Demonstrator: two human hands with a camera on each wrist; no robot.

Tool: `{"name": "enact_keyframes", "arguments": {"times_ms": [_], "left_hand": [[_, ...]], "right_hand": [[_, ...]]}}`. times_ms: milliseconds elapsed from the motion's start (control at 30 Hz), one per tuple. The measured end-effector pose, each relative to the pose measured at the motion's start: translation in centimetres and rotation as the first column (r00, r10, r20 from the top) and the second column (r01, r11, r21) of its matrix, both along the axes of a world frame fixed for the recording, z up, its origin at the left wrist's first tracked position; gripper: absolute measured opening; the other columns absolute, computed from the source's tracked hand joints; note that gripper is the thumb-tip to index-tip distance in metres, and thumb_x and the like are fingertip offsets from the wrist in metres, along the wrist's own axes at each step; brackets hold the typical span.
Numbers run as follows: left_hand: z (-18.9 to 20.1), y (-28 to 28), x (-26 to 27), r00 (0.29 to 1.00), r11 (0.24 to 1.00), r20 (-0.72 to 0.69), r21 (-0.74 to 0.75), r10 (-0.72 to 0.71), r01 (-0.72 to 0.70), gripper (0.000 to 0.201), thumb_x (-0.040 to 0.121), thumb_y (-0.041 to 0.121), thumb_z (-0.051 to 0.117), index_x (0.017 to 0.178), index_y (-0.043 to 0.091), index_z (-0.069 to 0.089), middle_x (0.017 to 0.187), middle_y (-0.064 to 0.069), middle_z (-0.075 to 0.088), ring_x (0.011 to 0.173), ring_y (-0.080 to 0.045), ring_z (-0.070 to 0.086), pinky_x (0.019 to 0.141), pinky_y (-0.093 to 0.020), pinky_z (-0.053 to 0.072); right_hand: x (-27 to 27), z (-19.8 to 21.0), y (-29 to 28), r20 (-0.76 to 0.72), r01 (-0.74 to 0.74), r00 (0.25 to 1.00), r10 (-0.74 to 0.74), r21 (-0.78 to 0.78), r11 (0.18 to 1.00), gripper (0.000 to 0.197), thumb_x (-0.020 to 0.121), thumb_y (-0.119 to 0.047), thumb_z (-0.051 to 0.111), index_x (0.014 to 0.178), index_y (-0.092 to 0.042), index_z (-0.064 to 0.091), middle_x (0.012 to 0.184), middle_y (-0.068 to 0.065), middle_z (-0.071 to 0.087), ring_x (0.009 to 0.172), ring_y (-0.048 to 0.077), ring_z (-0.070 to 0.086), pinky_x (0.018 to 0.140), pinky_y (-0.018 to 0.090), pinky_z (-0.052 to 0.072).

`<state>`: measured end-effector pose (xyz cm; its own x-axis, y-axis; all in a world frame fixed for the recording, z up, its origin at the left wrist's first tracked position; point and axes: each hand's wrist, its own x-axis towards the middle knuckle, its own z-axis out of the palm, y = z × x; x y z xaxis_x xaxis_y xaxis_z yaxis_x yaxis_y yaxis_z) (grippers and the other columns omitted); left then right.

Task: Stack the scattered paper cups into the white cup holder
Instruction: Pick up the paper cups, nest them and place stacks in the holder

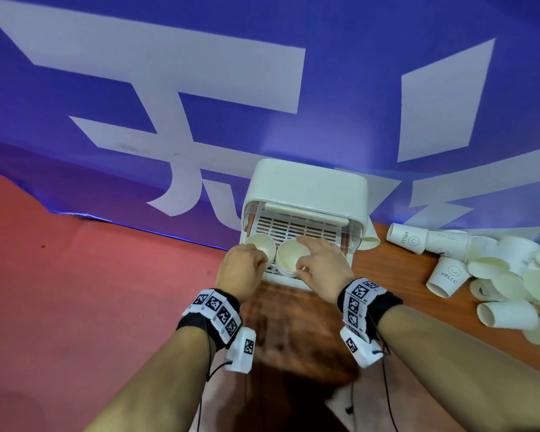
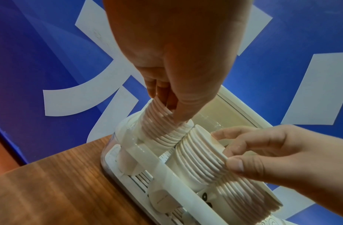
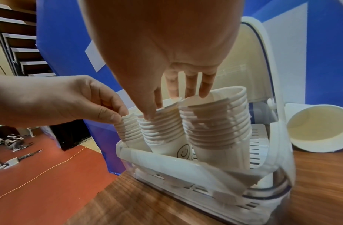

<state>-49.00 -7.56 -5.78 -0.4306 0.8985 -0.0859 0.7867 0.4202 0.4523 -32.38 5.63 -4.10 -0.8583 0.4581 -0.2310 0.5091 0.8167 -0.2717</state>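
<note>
The white cup holder (image 1: 306,188) stands open on the wooden table, with stacks of nested paper cups upright in it. My left hand (image 1: 262,260) pinches the rims of the left stack (image 2: 161,129) between thumb and fingers. My right hand (image 1: 300,257) holds the middle stack (image 3: 159,129), thumb on its near rims and fingers behind its top. A third stack (image 3: 215,126) stands to the right of it, against my right fingers. In the head view the third stack is hidden under my right hand.
Several loose paper cups (image 1: 496,275) lie in a heap on the table (image 1: 387,275) to the right. One cup (image 3: 317,129) lies on its side beside the holder. A blue banner (image 1: 200,88) hangs behind; red floor (image 1: 75,275) is on the left.
</note>
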Motion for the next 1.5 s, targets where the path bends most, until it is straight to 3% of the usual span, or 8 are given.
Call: {"name": "enact_keyframes", "arguments": {"times_ms": [200,333,633,867,1100,1300,1400,1500], "left_hand": [[1.2,-0.1,1.5,0.996,0.995,-0.048,0.077,0.073,-0.069,0.014,0.088,0.035,0.064,0.096,0.027,0.07,0.093,0.01,0.064,0.091,-0.018,0.054,0.078,-0.033,0.034],[2.5,0.7,3.1,0.999,0.994,-0.007,0.1,0.05,-0.049,0.012,0.084,0.024,0.063,0.094,0.024,0.071,0.095,0.007,0.064,0.093,-0.02,0.056,0.078,-0.038,0.045],[3.4,6.3,13.3,0.985,0.975,0.07,0.168,-0.157,0.144,0.014,0.086,0.023,0.055,0.087,0.019,0.068,0.085,0.004,0.06,0.087,-0.018,0.054,0.074,-0.037,0.048],[2.9,12.7,21.1,0.958,0.963,0.135,0.136,-0.252,0.234,0.013,0.087,0.024,0.055,0.085,0.015,0.064,0.084,0.001,0.06,0.081,-0.019,0.056,0.069,-0.04,0.049],[1.5,18.0,24.1,0.947,0.993,0.301,0.035,-0.116,0.11,0.024,0.086,0.017,0.062,0.109,0.013,0.068,0.108,-0.006,0.062,0.1,-0.023,0.059,0.091,-0.035,0.048],[-0.3,20.9,24.6,0.887,0.992,0.458,-0.128,0.058,0.002,0.054,0.083,0.02,0.063,0.134,0.029,0.048,0.13,-0.004,0.05,0.118,-0.018,0.051,0.109,-0.034,0.038],[-2.4,21.6,24.2,0.8,0.983,0.571,-0.112,0.182,-0.143,0.061,0.074,0.016,0.061,0.131,0.029,0.049,0.125,-0.006,0.057,0.109,-0.023,0.06,0.099,-0.045,0.049],[-4.6,22.3,23.6,0.741,0.967,0.623,-0.123,0.249,-0.222,0.066,0.074,0.009,0.063,0.134,0.027,0.046,0.12,-0.008,0.061,0.103,-0.028,0.064,0.091,-0.048,0.053]], "right_hand": [[0.7,0.9,0.4,-0.077,0.039,0.996,-0.042,-0.05,0.998,0.028,0.095,-0.037,0.051,0.115,-0.027,0.067,0.153,-0.007,0.035,0.139,0.02,0.026,0.113,0.039,0.023],[2.7,2.1,1.0,-0.165,0.05,0.984,-0.065,-0.094,0.994,0.026,0.095,-0.031,0.052,0.113,-0.021,0.068,0.143,-0.004,0.047,0.134,0.02,0.035,0.111,0.039,0.03],[12.0,4.4,4.4,-0.301,0.191,0.924,-0.238,-0.178,0.965,0.015,0.092,-0.022,0.055,0.096,-0.019,0.07,0.096,-0.004,0.065,0.095,0.017,0.058,0.081,0.033,0.047],[21.4,4.4,9.9,-0.229,0.37,0.879,-0.417,-0.223,0.902,0.019,0.092,-0.02,0.055,0.105,-0.019,0.07,0.104,-0.003,0.066,0.1,0.015,0.058,0.089,0.031,0.046],[26.9,3.4,15.8,-0.178,0.486,0.824,-0.537,-0.264,0.833,0.032,0.091,-0.018,0.058,0.123,-0.019,0.062,0.125,0.001,0.054,0.101,0.017,0.057,0.089,0.024,0.04],[27.8,1.6,19.2,-0.137,0.539,0.776,-0.615,-0.362,0.761,0.044,0.089,-0.017,0.06,0.132,-0.022,0.055,0.136,0.002,0.045,0.104,0.017,0.054,0.095,0.023,0.039],[27.5,1.0,20.2,-0.1,0.535,0.784,-0.613,-0.392,0.748,0.049,0.089,-0.018,0.058,0.138,-0.021,0.048,0.136,0.004,0.046,0.12,0.019,0.047,0.099,0.024,0.033],[27.1,0.0,21.0,-0.051,0.561,0.765,-0.642,-0.437,0.703,0.053,0.088,-0.023,0.058,0.14,-0.026,0.044,0.135,0.004,0.047,0.11,0.027,0.057,0.098,0.038,0.044]]}}
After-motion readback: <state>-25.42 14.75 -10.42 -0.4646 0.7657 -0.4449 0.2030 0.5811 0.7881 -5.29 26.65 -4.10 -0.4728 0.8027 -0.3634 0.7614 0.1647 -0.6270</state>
